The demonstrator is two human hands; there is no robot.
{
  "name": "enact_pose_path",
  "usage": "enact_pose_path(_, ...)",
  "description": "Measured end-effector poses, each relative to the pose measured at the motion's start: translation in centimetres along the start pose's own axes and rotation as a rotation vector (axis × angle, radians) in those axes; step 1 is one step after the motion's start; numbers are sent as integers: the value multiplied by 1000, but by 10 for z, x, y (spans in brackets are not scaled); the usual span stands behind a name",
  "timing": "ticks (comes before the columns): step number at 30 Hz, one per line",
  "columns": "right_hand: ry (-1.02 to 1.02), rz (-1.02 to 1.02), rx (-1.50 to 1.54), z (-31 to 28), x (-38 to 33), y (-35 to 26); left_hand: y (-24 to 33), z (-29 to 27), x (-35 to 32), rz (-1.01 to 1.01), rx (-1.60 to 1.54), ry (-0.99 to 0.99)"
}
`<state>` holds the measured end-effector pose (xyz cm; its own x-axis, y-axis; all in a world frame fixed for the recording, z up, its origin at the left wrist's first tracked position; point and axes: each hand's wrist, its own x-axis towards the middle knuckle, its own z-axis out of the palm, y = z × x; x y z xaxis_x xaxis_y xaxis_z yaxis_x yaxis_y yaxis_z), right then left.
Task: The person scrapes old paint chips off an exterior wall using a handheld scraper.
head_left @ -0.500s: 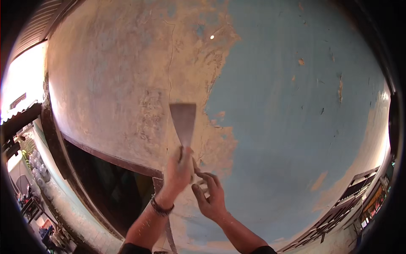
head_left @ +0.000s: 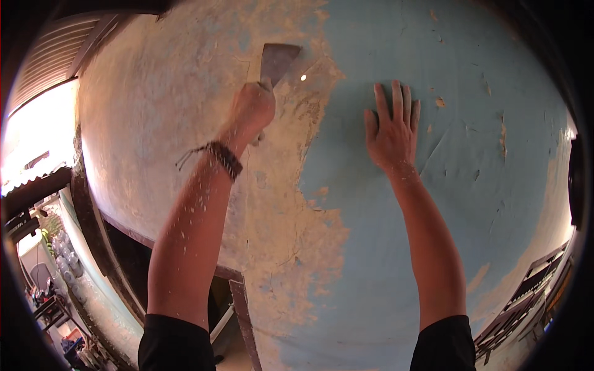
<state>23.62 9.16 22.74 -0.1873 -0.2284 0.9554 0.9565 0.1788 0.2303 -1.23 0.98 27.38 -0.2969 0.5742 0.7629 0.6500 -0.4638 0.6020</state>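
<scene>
My left hand [head_left: 252, 110] is closed round the handle of a scraper [head_left: 278, 62], whose wide, flat metal blade points up. The blade is over the bare, tan part of the wall [head_left: 167, 111], a little left of a small white spot; whether it touches the plaster I cannot tell. Most of the handle is hidden in my fist. My right hand [head_left: 393, 133] lies flat with fingers spread on the blue paint [head_left: 396, 247], right of the ragged paint edge. Pale flakes dot both forearms, and a dark braided bracelet [head_left: 224, 159] circles my left wrist.
A brown door or window frame [head_left: 238, 297] borders a dark opening at the lower left. Corrugated roofing [head_left: 55, 55] hangs at the upper left, with stacked clear bottles [head_left: 68, 263] and clutter below. Slatted woodwork [head_left: 526, 290] stands at the lower right. Cracks and chips mark the blue paint.
My left hand has gone up the wall with the scraper. My right hand has parted from beside it, moved up and right, and now lies flat on the blue paint.
</scene>
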Motion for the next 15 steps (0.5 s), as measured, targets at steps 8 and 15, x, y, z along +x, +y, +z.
enact_pose_path(8,-32,-2,-7,0,-11,7,12,8,7,-140,138,4)
enact_pose_path(15,-16,1,68,1,-7,-5,48,-28,49,-73,137,146)
